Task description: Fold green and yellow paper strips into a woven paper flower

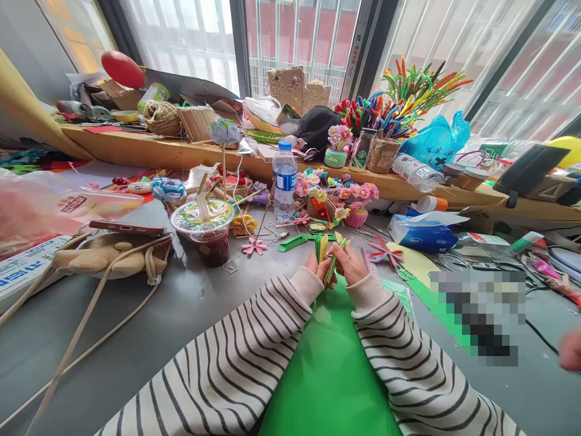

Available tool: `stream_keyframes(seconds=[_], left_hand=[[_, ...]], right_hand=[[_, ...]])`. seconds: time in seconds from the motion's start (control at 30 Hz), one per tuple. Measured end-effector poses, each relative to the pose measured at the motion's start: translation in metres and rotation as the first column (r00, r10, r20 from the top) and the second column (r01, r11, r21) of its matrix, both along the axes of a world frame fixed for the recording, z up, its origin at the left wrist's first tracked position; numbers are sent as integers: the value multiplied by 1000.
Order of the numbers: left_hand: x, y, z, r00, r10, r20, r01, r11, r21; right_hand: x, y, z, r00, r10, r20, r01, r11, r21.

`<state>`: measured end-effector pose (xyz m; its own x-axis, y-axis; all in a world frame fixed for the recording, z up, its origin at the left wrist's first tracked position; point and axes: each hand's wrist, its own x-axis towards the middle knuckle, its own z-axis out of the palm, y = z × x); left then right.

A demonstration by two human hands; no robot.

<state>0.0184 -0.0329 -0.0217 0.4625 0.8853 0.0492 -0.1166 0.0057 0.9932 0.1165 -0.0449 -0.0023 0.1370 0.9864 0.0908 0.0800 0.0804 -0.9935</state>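
The left hand [319, 265] and the right hand [350, 263] both grasp a slim bundle of green and yellow strips [322, 248], fingers curled and fingertips almost meeting. The bundle is held centrally, above the far end of a smooth, bright green sheet [336, 375]; gripping from both sides probably keeps the strips together. Whether each hand pinches separate strands cannot be told.

A flat green folded strip [293, 242] lies just beyond the hands, seemingly within easy reach. The blue-capped clear plastic bottle [285, 188] stands upright farther off, likely out of the fingers' way.

The widest stretch of grey tabletop [245, 303] shows on the left, between the clear plastic cup of dark drink [202, 233] and the striped left sleeve [227, 357], giving that elbow room. On the far side, the wood-coloured ledge [249, 162] bounds the reach. On the right, small green-handled scissors [405, 274] narrow the space; another person's hand [571, 349] enters at the edge.
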Motion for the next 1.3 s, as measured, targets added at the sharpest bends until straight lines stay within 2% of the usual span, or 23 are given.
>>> stream_keyframes(seconds=[0.13,0.23,0.3,0.47,0.57,0.67,0.73,0.83,0.93,1.07,1.17,1.3], left_hand=[[-4,0,5,1000,-28,-13,27,998,-53],[-6,0,8,995,-100,-30,98,993,-67],[-5,-1,10,993,-109,-43,106,992,-62],[-2,-2,13,991,-34,-126,19,993,-114],[-2,-1,14,983,-2,-185,-23,991,-130],[-3,2,11,985,44,-166,-66,989,-131],[-3,4,6,989,32,-141,-56,985,-165],[-5,9,0,996,58,-70,-73,969,-235],[-8,12,-3,1000,16,26,-9,970,-243],[-13,13,1,979,-171,116,198,937,-287],[-15,11,7,956,-240,168,281,912,-298],[-19,7,12,954,-259,151,293,910,-292]], right_hand=[[4,4,-3,994,46,-104,-52,997,-59],[5,4,-4,993,-5,-114,-2,998,-56],[5,3,-5,994,-24,-103,19,999,-47],[6,3,-3,997,-58,-55,54,996,-77],[6,4,-4,993,-64,-96,53,992,-116],[8,7,-8,976,-113,-186,85,984,-153],[10,9,-11,968,-141,-206,108,980,-165],[17,11,-10,971,-118,-209,87,985,-151],[20,11,-5,974,-40,-221,7,989,-147],[16,6,3,971,84,-222,-125,976,-177],[12,4,8,979,86,-185,-117,979,-166],[11,5,10,990,87,-110,-100,988,-121]])
